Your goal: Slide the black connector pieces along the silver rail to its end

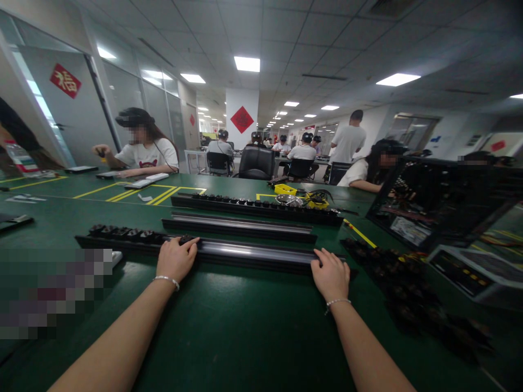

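Note:
A long black rail with a shiny channel lies across the green table in front of me. Several small black parts sit in a row at its left end. My left hand is closed over the rail near that row, its fingers on another small black part. Around the rail's right end, my right hand is wrapped with bent fingers. Behind lie a second rail with a bare channel and a third rail filled with black parts.
Many loose black parts lie at the right, beside a grey power supply box and an open computer case. A yellow tray and cables sit farther back. Co-workers sit at the far left and right.

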The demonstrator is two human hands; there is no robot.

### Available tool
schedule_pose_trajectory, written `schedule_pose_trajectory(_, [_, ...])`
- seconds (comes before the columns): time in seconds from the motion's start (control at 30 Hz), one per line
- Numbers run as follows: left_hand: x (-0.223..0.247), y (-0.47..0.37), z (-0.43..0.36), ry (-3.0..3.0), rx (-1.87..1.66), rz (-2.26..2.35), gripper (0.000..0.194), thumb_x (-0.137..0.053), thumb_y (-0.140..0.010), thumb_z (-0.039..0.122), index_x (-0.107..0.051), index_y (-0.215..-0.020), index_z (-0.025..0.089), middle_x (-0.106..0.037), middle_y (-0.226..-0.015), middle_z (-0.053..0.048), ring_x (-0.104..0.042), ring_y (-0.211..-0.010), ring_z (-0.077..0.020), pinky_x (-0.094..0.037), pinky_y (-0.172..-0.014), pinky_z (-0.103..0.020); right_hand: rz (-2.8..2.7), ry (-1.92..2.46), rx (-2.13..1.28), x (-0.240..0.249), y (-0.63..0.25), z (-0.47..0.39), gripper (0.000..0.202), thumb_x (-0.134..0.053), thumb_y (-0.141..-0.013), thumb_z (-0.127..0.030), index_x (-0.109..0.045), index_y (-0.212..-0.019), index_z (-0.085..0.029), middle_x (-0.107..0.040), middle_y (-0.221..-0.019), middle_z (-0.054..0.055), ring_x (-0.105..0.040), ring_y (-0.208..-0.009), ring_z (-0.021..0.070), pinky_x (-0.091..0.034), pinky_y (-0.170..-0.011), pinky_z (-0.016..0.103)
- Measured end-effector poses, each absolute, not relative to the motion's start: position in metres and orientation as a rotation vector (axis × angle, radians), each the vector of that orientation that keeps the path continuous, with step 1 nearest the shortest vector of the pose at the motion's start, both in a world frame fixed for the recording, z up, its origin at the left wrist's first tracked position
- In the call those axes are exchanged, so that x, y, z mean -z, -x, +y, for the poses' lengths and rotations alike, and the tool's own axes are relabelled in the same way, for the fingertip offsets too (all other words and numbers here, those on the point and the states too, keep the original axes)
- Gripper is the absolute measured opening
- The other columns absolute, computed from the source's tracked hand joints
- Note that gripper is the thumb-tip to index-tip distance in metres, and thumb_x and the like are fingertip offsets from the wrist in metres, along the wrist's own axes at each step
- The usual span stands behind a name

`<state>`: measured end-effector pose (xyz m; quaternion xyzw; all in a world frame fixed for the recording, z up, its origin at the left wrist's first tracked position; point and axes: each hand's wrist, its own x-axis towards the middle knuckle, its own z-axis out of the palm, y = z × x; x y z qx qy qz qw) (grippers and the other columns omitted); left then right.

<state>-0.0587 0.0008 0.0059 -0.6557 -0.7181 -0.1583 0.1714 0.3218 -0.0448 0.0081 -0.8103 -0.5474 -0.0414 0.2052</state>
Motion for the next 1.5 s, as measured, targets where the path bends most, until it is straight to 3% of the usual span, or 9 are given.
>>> schedule_pose_trajectory(0.3, [-0.005,0.055,-0.001,1.877,0.415,-2.036,0.043,-0.03,-0.085,0.042,-0.054,-0.119,0.031,-0.056,-0.11,-0.013,-0.05,-0.105,-0.0281,-0.03,-0.094,-0.043,-1.533,2.251,0.13,-0.008,-0.321,-0.045,0.048,-0.027,-0.082,-0.033,-0.053,-0.121,-0.024,-0.047,-0.132,0.002,-0.035,-0.123,0.0217,-0.015,-0.105,0.044])
schedule_pose_trajectory(0.57, [0.0,0.051,0.0,1.866,0.466,-2.163,0.048,-0.028,-0.085,0.049,-0.044,-0.127,0.034,-0.044,-0.129,-0.012,-0.038,-0.121,-0.0309,-0.022,-0.1,-0.051,-1.538,2.239,0.15,-0.007,-0.322,-0.045,0.047,-0.028,-0.082,-0.032,-0.053,-0.121,-0.024,-0.047,-0.132,0.002,-0.035,-0.123,0.021,-0.016,-0.104,0.044])
schedule_pose_trajectory(1.17, [-0.002,0.05,0.0,1.83,0.455,-2.176,0.046,-0.03,-0.085,0.049,-0.048,-0.124,0.034,-0.046,-0.126,-0.012,-0.043,-0.115,-0.0304,-0.024,-0.099,-0.049,-1.567,2.238,0.149,-0.009,-0.32,-0.047,0.05,-0.023,-0.085,-0.035,-0.051,-0.123,-0.023,-0.045,-0.133,0.003,-0.034,-0.124,0.0217,-0.015,-0.105,0.046])
schedule_pose_trajectory(1.5, [-0.001,0.042,-0.001,1.908,0.461,-2.129,0.041,-0.029,-0.085,0.046,-0.048,-0.121,0.04,-0.047,-0.125,-0.01,-0.044,-0.112,-0.0294,-0.021,-0.098,-0.054,-1.535,2.225,0.189,-0.006,-0.32,-0.047,0.046,-0.028,-0.083,-0.032,-0.054,-0.121,-0.024,-0.047,-0.131,0.002,-0.036,-0.122,0.021,-0.016,-0.105,0.043])
